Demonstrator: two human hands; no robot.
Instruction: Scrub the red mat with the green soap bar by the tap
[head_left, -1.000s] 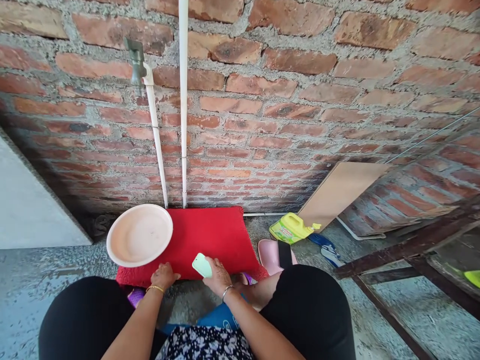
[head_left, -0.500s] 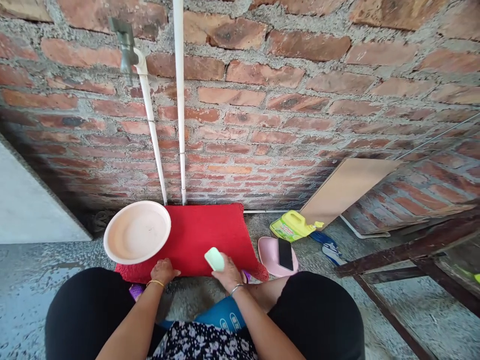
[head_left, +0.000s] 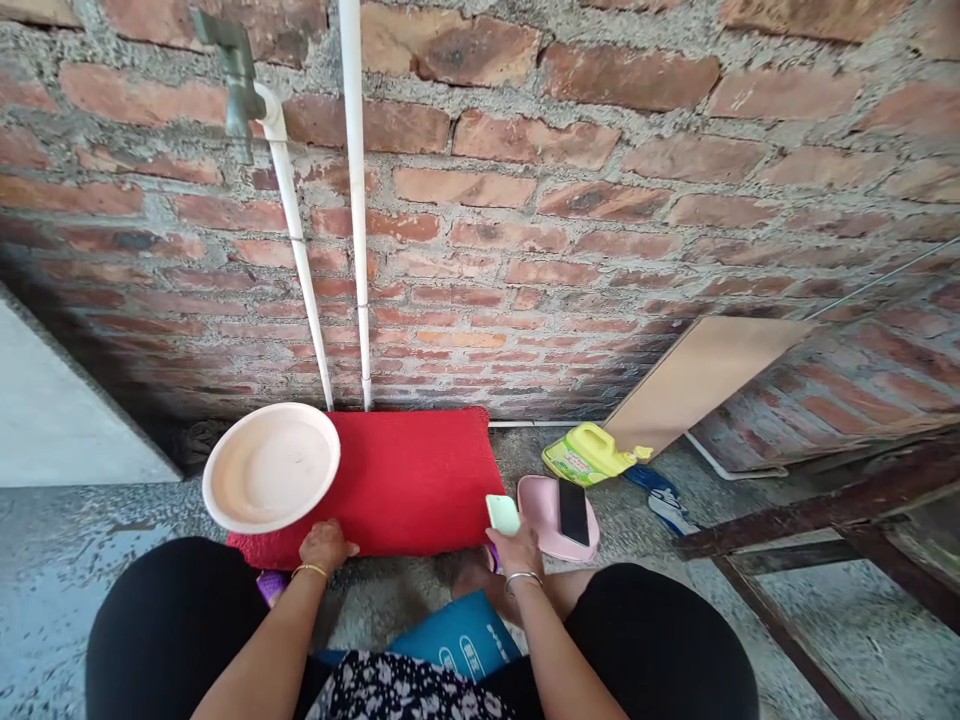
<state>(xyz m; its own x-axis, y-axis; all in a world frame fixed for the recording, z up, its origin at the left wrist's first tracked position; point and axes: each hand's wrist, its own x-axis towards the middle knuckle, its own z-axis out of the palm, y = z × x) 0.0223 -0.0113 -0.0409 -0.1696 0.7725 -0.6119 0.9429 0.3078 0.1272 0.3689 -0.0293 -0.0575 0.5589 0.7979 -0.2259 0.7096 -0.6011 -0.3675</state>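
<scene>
My left hand is closed at the near edge of a thick red cloth, which lies spread over a low flat surface by the wall. Its fingertips are hidden. A pale green rounded block, perhaps soap or a brush, is held in my right hand, beside the cloth's right front corner. Just right of that hand sits a shallow pink tray, with a black phone in it. On the cloth's left end rests a wide pale pink basin.
Behind the cloth rises a brick wall with a tap and white pipes. A yellow detergent jug leans near a brown board. Dark wooden legs stand at right. A blue bag lies between my knees.
My right hand has moved right with the pale green block, from over the cloth to its right front corner near the pink tray. My left hand stays at the cloth's edge.
</scene>
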